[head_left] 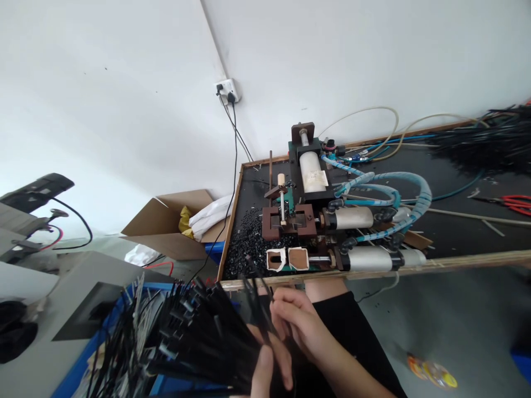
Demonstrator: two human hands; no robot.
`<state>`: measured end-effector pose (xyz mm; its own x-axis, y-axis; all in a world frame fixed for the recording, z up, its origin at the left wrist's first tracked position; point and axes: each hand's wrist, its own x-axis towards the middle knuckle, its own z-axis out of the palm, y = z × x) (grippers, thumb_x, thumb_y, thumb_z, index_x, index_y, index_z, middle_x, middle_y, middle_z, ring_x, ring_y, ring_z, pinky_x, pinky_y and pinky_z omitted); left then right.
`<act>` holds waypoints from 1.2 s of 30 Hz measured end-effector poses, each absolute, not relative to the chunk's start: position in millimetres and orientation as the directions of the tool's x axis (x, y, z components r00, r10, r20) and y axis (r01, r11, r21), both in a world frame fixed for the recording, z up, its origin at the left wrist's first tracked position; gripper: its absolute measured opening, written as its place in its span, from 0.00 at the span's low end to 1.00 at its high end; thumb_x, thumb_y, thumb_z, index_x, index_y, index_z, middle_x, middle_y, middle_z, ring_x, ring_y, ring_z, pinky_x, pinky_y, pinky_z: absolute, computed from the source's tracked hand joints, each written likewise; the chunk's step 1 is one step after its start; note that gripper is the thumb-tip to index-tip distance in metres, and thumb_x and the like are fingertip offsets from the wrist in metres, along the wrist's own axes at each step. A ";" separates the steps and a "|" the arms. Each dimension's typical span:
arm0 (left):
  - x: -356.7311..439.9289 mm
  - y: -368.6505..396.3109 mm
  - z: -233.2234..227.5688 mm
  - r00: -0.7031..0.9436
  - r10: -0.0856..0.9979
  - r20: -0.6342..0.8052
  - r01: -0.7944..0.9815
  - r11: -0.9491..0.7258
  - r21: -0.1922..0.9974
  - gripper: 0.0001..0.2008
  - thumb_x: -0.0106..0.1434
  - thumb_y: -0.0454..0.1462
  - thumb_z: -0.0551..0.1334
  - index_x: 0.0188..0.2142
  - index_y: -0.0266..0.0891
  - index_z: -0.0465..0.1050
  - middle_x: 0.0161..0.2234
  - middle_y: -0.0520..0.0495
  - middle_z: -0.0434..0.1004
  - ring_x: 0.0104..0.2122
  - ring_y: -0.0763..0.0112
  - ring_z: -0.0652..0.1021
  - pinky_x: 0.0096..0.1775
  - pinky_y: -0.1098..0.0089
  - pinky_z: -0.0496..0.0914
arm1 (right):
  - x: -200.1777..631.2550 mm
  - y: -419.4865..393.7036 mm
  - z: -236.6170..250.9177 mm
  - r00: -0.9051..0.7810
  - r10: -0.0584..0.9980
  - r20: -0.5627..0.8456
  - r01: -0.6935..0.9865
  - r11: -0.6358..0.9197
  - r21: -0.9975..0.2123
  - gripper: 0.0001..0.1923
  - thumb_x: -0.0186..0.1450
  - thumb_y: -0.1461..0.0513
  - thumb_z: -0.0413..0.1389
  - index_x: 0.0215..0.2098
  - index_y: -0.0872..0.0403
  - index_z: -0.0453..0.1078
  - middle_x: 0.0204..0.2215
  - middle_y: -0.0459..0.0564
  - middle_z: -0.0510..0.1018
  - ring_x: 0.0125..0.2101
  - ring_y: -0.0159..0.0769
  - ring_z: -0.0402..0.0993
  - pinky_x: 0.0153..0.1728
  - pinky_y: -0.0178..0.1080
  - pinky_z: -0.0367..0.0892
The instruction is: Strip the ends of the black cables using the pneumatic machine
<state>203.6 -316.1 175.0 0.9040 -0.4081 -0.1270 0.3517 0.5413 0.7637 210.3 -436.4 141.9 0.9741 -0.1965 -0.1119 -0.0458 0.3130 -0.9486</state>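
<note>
Head | left hand (266, 362): fingers closed round black strips (211, 337) | right hand (296, 318): fingers bent, grip unclear

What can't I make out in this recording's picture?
Head view:
- Loose black strands by the right hand: blurred.
- Wrist of the left hand: cut off by the bottom edge.
- Writing on the cylinder label: too small.
- Black pile, far end: cut off by the right edge.

Little room shows between the right hand (293, 316) and the front edge of the counter (460, 239), with the lower clamp (297, 259) just past it. Rightward, metal cylinders (369, 258) and looping blue hoses (423, 194) bar a low pass; beyond them, room opens towards the red-handled pliers (516, 205). Leftward, the bundle of black strips (211, 340) obstructs the blue bin (85, 355).
</note>
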 end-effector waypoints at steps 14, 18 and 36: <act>201.4 -331.4 171.6 0.903 -0.404 -0.145 0.285 0.312 0.906 0.17 0.65 0.47 0.75 0.34 0.40 0.73 0.17 0.53 0.75 0.15 0.77 0.71 0.21 0.77 0.62 | 207.8 -473.2 154.2 0.956 -0.270 -0.118 -0.193 -0.272 -0.943 0.18 0.71 0.56 0.56 0.23 0.51 0.63 0.23 0.44 0.70 0.27 0.37 0.66 0.31 0.38 0.57; 201.1 -334.5 176.0 0.919 -0.369 -0.140 0.259 0.295 0.920 0.18 0.63 0.48 0.76 0.33 0.39 0.75 0.16 0.53 0.75 0.14 0.78 0.70 0.20 0.78 0.62 | 193.1 -459.2 166.1 0.945 -0.314 0.096 0.114 0.038 -0.993 0.24 0.79 0.50 0.44 0.29 0.50 0.68 0.22 0.43 0.67 0.25 0.35 0.68 0.28 0.36 0.63; 202.1 -341.7 176.2 0.913 -0.005 -0.409 0.385 0.347 0.855 0.26 0.43 0.45 0.86 0.40 0.41 0.84 0.37 0.49 0.87 0.45 0.53 0.86 0.45 0.65 0.83 | 182.8 -441.0 183.4 0.726 -0.550 0.414 0.371 -0.195 -0.908 0.07 0.69 0.66 0.60 0.32 0.53 0.75 0.26 0.43 0.68 0.25 0.32 0.65 0.25 0.34 0.59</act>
<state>202.1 -341.7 176.2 0.9127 -0.0052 -0.4086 0.3849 0.3466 0.8554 182.8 -441.0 183.4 0.7255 -0.5497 0.4140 0.3706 -0.1948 -0.9081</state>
